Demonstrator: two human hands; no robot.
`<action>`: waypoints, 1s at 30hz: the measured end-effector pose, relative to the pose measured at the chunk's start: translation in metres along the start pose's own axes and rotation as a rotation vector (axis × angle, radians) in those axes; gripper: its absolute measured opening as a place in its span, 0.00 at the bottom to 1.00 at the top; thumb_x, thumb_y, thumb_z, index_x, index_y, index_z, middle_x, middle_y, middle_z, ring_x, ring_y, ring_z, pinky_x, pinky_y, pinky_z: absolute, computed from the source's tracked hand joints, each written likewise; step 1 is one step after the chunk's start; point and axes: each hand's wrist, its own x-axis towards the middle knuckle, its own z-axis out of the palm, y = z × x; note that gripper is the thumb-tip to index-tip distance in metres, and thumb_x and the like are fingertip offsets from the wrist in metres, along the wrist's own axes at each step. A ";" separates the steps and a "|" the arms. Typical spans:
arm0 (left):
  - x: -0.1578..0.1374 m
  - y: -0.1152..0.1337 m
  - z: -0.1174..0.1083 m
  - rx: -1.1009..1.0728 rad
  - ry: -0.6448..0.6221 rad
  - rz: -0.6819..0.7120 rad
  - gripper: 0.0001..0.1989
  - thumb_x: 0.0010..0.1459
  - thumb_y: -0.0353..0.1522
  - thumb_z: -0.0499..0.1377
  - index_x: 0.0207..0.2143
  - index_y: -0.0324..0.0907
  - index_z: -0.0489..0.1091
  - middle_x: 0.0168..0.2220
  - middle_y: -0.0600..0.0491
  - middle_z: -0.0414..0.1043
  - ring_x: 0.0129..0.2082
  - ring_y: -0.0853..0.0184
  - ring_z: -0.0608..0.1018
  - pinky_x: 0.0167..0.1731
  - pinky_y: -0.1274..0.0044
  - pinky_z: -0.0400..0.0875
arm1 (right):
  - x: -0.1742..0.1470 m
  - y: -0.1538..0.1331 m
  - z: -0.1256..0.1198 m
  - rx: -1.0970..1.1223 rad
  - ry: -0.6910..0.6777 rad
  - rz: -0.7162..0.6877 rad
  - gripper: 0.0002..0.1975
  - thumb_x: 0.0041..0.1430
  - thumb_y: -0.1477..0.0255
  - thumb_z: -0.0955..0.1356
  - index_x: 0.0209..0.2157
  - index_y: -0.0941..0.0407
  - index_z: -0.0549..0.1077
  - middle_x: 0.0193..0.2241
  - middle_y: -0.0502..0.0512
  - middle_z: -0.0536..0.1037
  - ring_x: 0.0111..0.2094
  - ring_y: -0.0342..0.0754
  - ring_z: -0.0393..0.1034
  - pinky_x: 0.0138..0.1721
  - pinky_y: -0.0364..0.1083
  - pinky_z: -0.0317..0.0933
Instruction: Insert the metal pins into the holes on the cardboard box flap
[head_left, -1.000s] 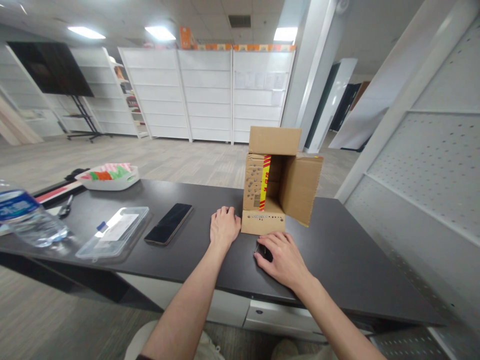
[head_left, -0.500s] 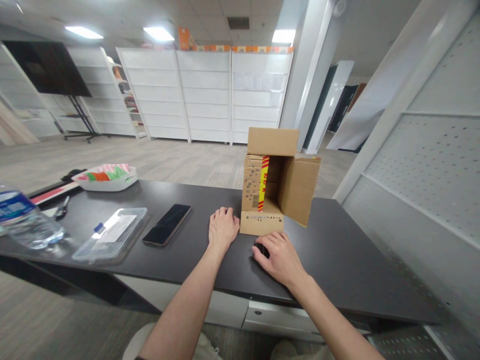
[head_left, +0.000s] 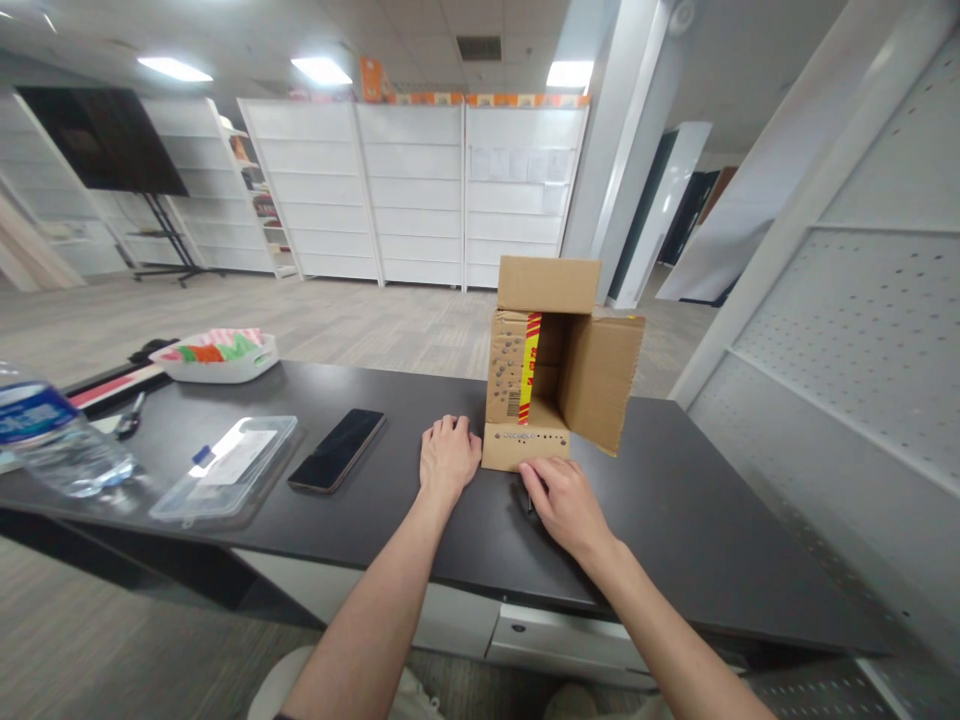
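Observation:
A cardboard box (head_left: 511, 365) stands on the dark desk with its opening towards me. Its flaps are spread, and the lower flap (head_left: 499, 450), marked with a row of small holes, lies towards me. My left hand (head_left: 448, 455) rests palm down on the desk, just left of that flap, with its fingers loosely bent and nothing visible in them. At the lower flap's front right edge, my right hand (head_left: 564, 500) has thumb and fingers drawn together. Beneath them shows a sliver of a small dark object (head_left: 529, 502); the hand covers most of it.
Left of my arms lie a black smartphone (head_left: 337, 450) and a clear plastic case (head_left: 225, 470) with a paper inside. Farther left are a water bottle (head_left: 60, 440) and a white basket (head_left: 217, 370) of colourful items. A perforated panel (head_left: 862, 330) stands at the right.
My right hand has shifted slightly, its thumb moving forward and up towards the fingertips. Less of the dark object shows. My left hand stays beside the box.

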 end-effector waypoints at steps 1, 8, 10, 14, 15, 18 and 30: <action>0.000 0.000 0.000 0.001 -0.001 -0.001 0.15 0.63 0.33 0.49 0.47 0.42 0.71 0.49 0.45 0.72 0.50 0.58 0.72 0.50 0.67 0.63 | 0.002 0.002 0.001 0.074 0.028 0.028 0.20 0.73 0.65 0.57 0.32 0.55 0.74 0.30 0.55 0.78 0.33 0.50 0.71 0.39 0.48 0.57; 0.001 0.000 0.000 0.009 -0.001 -0.003 0.15 0.63 0.33 0.49 0.47 0.42 0.72 0.49 0.45 0.72 0.50 0.57 0.72 0.50 0.67 0.64 | 0.019 0.018 0.002 0.465 0.327 0.332 0.21 0.67 0.55 0.61 0.35 0.56 0.77 0.30 0.55 0.79 0.33 0.51 0.73 0.37 0.47 0.63; 0.001 0.000 0.000 0.010 -0.006 -0.005 0.16 0.63 0.33 0.49 0.48 0.42 0.72 0.49 0.45 0.72 0.50 0.57 0.72 0.50 0.66 0.64 | 0.023 0.023 0.006 0.539 0.391 0.423 0.23 0.66 0.52 0.62 0.35 0.56 0.77 0.29 0.55 0.79 0.33 0.51 0.73 0.38 0.48 0.64; 0.000 0.000 0.000 0.010 -0.010 -0.001 0.16 0.63 0.33 0.49 0.47 0.42 0.71 0.49 0.45 0.72 0.50 0.58 0.72 0.51 0.67 0.64 | 0.026 0.031 0.017 0.663 0.488 0.487 0.24 0.64 0.50 0.63 0.39 0.58 0.76 0.32 0.57 0.80 0.35 0.52 0.75 0.41 0.51 0.67; 0.000 0.000 0.000 0.010 -0.008 0.000 0.16 0.63 0.33 0.49 0.47 0.42 0.71 0.49 0.45 0.72 0.50 0.58 0.72 0.51 0.67 0.64 | 0.026 0.032 0.019 0.678 0.494 0.484 0.25 0.64 0.50 0.63 0.40 0.58 0.76 0.32 0.57 0.80 0.35 0.52 0.76 0.42 0.51 0.67; 0.000 0.000 -0.001 0.009 -0.008 -0.004 0.15 0.63 0.33 0.49 0.48 0.43 0.71 0.50 0.45 0.72 0.51 0.58 0.72 0.51 0.67 0.64 | 0.024 0.034 0.022 0.681 0.479 0.461 0.25 0.64 0.50 0.63 0.41 0.58 0.75 0.34 0.58 0.81 0.36 0.52 0.77 0.44 0.52 0.68; 0.000 0.002 -0.003 -0.002 -0.029 -0.018 0.15 0.64 0.33 0.49 0.48 0.43 0.71 0.50 0.45 0.71 0.51 0.58 0.71 0.52 0.67 0.63 | 0.024 0.030 0.022 0.649 0.469 0.421 0.23 0.65 0.52 0.63 0.42 0.58 0.75 0.36 0.61 0.81 0.40 0.55 0.77 0.46 0.55 0.69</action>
